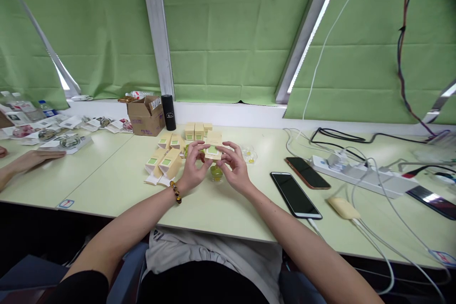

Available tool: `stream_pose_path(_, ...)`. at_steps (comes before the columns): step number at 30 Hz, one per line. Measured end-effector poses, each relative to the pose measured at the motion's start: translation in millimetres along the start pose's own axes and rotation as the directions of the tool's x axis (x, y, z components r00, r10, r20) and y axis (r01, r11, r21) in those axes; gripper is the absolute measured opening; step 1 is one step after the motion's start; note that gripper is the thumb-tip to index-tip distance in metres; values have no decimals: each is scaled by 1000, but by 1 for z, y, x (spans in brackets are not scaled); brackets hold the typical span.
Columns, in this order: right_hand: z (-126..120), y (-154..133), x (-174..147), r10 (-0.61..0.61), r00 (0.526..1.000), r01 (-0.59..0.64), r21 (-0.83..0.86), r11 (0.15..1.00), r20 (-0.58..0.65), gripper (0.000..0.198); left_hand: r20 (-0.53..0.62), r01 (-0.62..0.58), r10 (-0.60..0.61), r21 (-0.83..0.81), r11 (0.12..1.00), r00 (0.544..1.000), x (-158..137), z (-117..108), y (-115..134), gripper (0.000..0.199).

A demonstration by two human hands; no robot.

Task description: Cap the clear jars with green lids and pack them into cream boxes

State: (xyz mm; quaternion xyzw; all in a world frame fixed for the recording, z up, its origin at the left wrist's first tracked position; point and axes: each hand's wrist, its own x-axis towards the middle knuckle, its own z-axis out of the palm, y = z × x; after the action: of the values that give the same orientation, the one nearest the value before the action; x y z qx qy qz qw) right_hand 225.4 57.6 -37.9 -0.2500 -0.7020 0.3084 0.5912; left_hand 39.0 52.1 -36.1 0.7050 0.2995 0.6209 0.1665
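Between my two hands is a small cream-coloured carton [213,140] with a green label, raised above the table. My left hand [195,167] grips its left side, a beaded bracelet on that wrist. The fingers of my right hand [235,166] close on its right side. Just below the carton, a small greenish glass jar [216,173] stands on the table, partly covered by my fingers. Left of my hands lie several like cartons [170,162], some with white flaps open at the near end. More closed cartons [194,130] stand behind. A clear plastic tray [249,154] with yellow bits sits to the right.
At right lie phones [295,194], a power strip [359,175], a yellow power bank [344,208] and loose cables. A brown cardboard box [145,116] and a black cylinder [168,112] stand at the back. Another person's hand [39,159] rests by white packages at far left.
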Motion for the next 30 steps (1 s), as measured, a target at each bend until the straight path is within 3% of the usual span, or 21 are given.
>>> stream_pose_path(21,-1,4,0,-45,998,42,-68,997,-44,30,-71,-110,115,70,991,991,-2,5,-13,24)
stream_pose_path(30,0,6,-1,-60,997,56,-81,995,-43,35,-61,-79,87,123,989,994,-3,5,-8,28)
